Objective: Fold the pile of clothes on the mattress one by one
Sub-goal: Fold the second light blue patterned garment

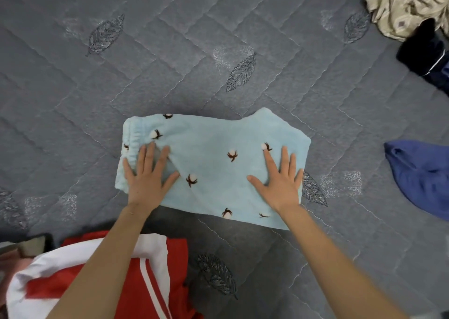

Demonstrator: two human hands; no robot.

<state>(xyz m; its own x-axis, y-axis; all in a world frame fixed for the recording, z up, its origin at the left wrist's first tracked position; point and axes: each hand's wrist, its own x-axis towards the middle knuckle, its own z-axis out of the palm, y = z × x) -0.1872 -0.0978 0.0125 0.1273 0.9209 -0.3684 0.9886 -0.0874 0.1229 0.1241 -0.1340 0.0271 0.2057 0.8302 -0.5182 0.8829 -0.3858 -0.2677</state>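
The left hand [145, 175] and right hand [281, 180] lie flat, fingers spread and well apart, pressing the folded light-blue garment [211, 134] on the mattress [73, 87]. The seemingly plush fabric may spring open once released, and uneven lifting could skew its layers.

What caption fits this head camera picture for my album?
Folding time: the left hand and right hand press flat on the light-blue garment on the grey mattress.
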